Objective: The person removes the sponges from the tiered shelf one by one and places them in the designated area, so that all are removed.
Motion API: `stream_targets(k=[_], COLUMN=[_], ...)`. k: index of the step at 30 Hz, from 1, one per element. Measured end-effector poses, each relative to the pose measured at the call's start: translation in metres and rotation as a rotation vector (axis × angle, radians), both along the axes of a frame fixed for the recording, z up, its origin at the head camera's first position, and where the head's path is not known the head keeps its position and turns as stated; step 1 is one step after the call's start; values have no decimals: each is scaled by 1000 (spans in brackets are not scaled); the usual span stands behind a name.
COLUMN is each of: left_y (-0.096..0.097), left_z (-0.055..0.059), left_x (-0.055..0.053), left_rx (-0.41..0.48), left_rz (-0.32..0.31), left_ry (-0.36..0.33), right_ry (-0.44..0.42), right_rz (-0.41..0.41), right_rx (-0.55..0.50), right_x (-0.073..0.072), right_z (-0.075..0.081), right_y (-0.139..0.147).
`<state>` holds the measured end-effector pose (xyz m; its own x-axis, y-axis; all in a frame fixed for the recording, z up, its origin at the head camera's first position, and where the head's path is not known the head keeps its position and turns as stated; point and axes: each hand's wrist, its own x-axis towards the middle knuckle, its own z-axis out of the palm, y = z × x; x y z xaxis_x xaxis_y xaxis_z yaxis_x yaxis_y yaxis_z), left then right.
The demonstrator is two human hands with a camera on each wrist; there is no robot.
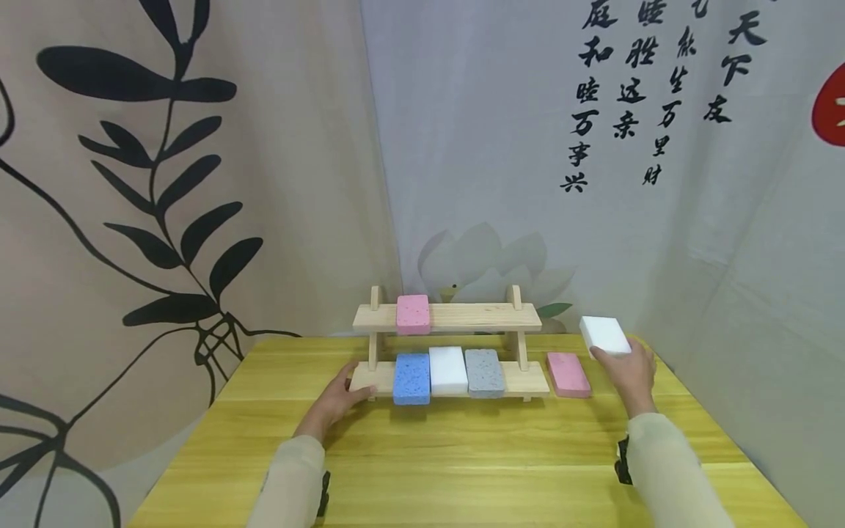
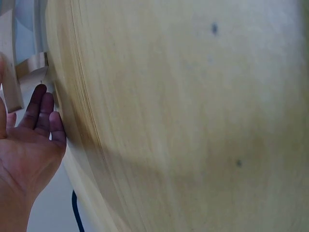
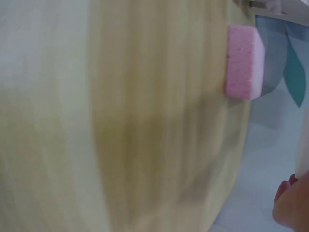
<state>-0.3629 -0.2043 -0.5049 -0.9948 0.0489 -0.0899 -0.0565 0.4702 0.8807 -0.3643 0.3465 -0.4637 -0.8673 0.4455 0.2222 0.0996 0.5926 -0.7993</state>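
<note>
A two-tier wooden shelf (image 1: 485,315) stands on the table. At the left end of its lower board, my left hand (image 1: 342,402) grips the wood, thumb in front and the other fingers behind; the left wrist view shows that hand (image 2: 34,140) beside the shelf's end. My right hand (image 1: 631,372) holds a white sponge block (image 1: 604,335) raised at the right. On the lower board sit a blue sponge (image 1: 412,379), a white sponge (image 1: 448,370) and a grey sponge (image 1: 485,374). A pink sponge (image 1: 413,314) rests on the upper board.
Another pink sponge (image 1: 568,375) lies on the wooden table (image 1: 475,447) between the shelf and my right hand. Close behind the table hangs a pale cloth (image 1: 304,183) printed with dark leaves and writing.
</note>
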Motion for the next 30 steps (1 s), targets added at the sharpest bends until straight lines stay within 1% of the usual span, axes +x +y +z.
stream_targets(k=[9, 19, 25, 30], left_y=[-1, 0, 0, -1], left_z=[2, 2, -1, -2], left_x=[2, 5, 2, 0], left_rx=[19, 17, 10, 8], left_rz=[1, 8, 6, 13], left_ry=[0, -1, 8, 2], right_ry=[-73, -146, -191, -201], right_rz=[4, 55, 78, 90], right_rx=[-49, -40, -16, 1], right_x=[5, 7, 9, 10], right_z=[-19, -34, -41, -43], right_y=[11, 18, 20, 22])
